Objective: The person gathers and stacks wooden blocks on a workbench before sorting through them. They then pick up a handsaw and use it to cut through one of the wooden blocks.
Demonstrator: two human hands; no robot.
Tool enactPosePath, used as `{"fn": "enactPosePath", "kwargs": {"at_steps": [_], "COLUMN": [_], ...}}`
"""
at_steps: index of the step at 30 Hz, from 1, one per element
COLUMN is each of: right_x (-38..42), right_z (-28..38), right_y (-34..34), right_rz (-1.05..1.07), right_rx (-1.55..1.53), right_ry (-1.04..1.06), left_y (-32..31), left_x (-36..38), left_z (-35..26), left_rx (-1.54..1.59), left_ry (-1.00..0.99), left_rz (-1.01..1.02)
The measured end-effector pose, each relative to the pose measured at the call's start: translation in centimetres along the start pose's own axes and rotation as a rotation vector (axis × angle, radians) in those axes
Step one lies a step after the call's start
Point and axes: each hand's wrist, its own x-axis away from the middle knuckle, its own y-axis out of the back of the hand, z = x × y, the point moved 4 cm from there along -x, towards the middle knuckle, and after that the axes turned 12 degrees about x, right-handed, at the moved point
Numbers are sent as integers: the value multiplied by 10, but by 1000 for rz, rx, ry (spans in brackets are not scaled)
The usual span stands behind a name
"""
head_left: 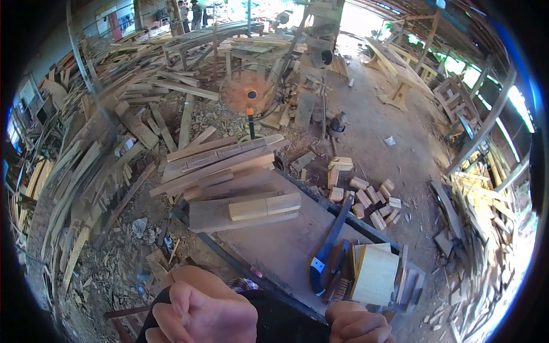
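Note:
My left hand (209,311) is at the lower left, palm partly up with its fingers curled; whether anything is inside cannot be made out. At the bottom right, my right hand (357,324) has its fingers folded, close to the front edge of the workbench (274,243). Just beyond it stand pale wooden boards (374,274) on the bench. A hand saw (329,248) with a dark handle lies left of these boards. Farther back on the bench, a light wood block (266,207) rests on a wider board (209,216).
Long planks (223,166) are stacked at the bench's far left. A round fan (251,94) stands behind them. Cut wood blocks (372,200) lie on the ground beyond the bench, and scrap piles line both sides. A wooden table (400,68) and distant people (196,15) are farther back.

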Motion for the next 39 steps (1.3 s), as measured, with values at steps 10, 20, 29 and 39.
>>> {"fn": "enactPosePath", "kwargs": {"at_steps": [10,20,29,39], "right_x": [5,-14,-19,-3], "right_z": [4,1,-24,-15], "right_y": [1,5,31,53], "right_rz": [47,233,487,13], "right_rx": [-278,-559,-1083,-607], "right_ry": [91,90,-236,-326], "left_y": [-9,-9,1,2], "left_x": [3,16,44,30], "left_z": [3,-16,10,34], "left_rx": [483,34,-121,62], "left_ry": [-388,178,301,167], "left_rz": [-268,150,169,139]}}
